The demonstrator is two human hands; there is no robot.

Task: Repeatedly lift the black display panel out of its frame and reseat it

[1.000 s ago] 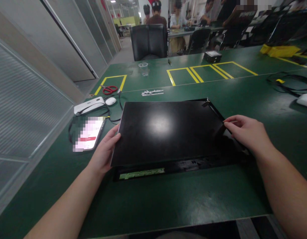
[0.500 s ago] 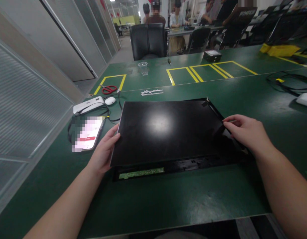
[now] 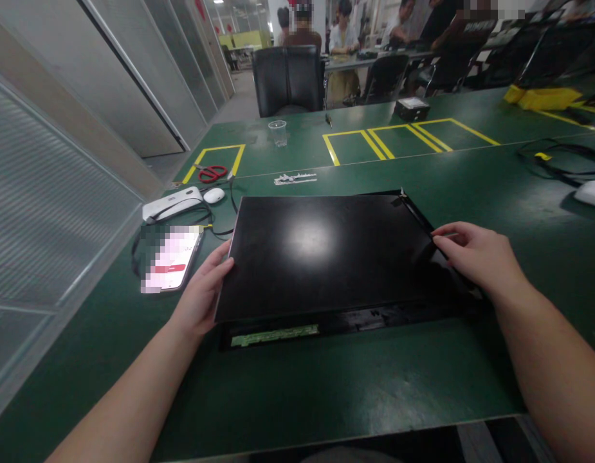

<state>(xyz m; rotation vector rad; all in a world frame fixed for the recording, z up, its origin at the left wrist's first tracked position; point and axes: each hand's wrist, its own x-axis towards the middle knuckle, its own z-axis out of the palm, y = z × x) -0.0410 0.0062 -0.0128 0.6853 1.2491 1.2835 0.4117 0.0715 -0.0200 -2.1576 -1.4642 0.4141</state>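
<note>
A flat black display panel (image 3: 321, 270), glossy with a bright light reflection, lies slantwise over a shallow black frame (image 3: 355, 318). Its left side is raised above the frame, while its right side sits down along the frame's right edge. My left hand (image 3: 208, 286) grips the panel's left edge, thumb on top and fingers underneath. At the right, my right hand (image 3: 475, 251) is closed in a pinch on the frame's rim beside the panel; its lower fingers are partly hidden. A green strip (image 3: 275, 335) shows on the frame's near left part.
Left on the green table (image 3: 326, 399) are a lit phone (image 3: 174, 257), a white device (image 3: 172, 204), a small white mouse-like object (image 3: 213, 195) and red scissors (image 3: 213, 173). Beyond stand a plastic cup (image 3: 278, 133) and white scraps (image 3: 295, 178). Cables (image 3: 562, 161) lie right. People sit further back.
</note>
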